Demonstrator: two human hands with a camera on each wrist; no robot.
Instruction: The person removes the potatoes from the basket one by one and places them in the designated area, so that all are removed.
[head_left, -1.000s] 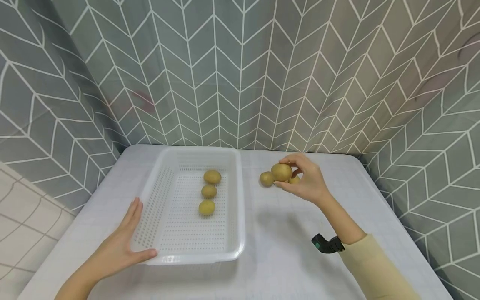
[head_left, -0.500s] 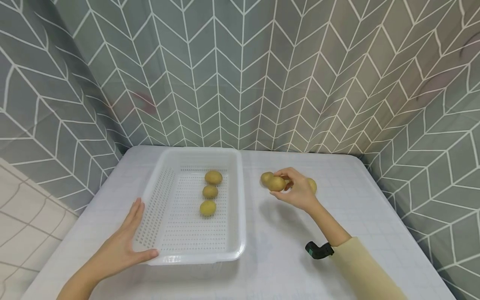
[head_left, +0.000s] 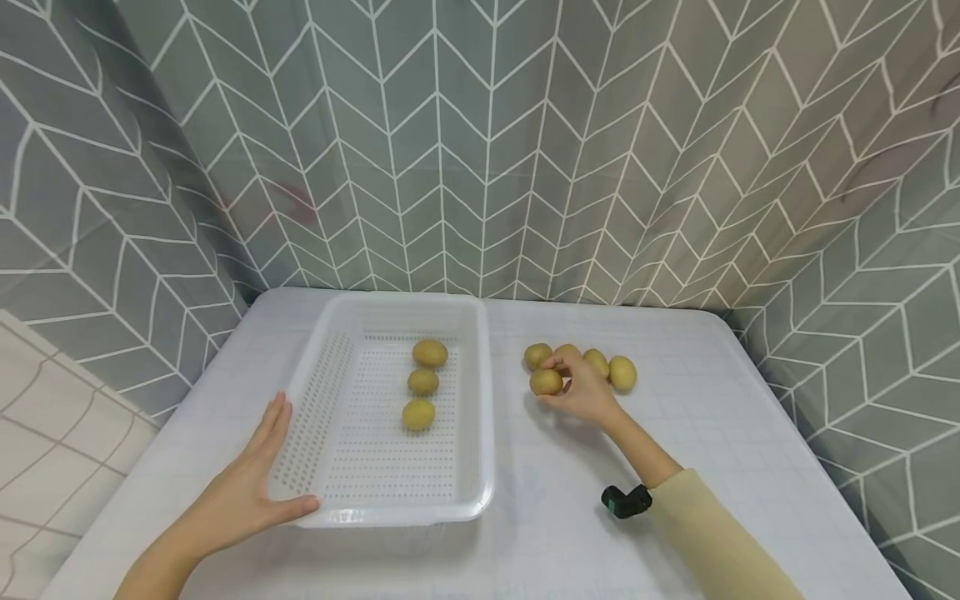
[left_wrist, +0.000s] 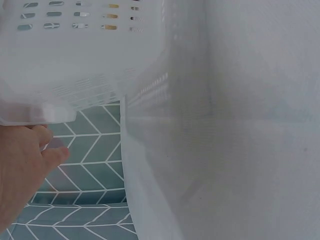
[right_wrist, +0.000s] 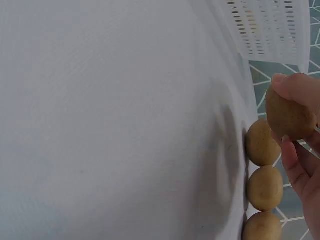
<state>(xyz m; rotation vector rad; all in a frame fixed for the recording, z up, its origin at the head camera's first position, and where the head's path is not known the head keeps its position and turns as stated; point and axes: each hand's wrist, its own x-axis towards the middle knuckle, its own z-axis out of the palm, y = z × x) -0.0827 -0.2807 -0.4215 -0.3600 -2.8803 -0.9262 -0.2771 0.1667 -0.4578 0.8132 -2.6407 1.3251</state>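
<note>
My right hand (head_left: 585,393) pinches a potato (head_left: 546,382) between thumb and fingers, just in front of a row of potatoes (head_left: 622,373) on the table. In the right wrist view this held potato (right_wrist: 290,114) looks lifted, and several others line up beside it. My left hand (head_left: 243,492) lies against the front left corner of a white perforated plastic basket (head_left: 382,514), its fingers fairly straight along the outer side and the thumb by the front rim. Inside the basket, three potatoes (head_left: 423,382) form a line right of its middle.
A white cloth covers the table (head_left: 547,517), and the row of potatoes sits toward its back, right of the basket. A grey curtain (head_left: 480,150) with white lines stands behind and at both sides. My right wrist wears a black strap device (head_left: 626,502).
My right hand, holding the potato, has moved left and closer to me, lower in the head view. More of the row behind it now shows. The left hand and basket hold nearly still.
</note>
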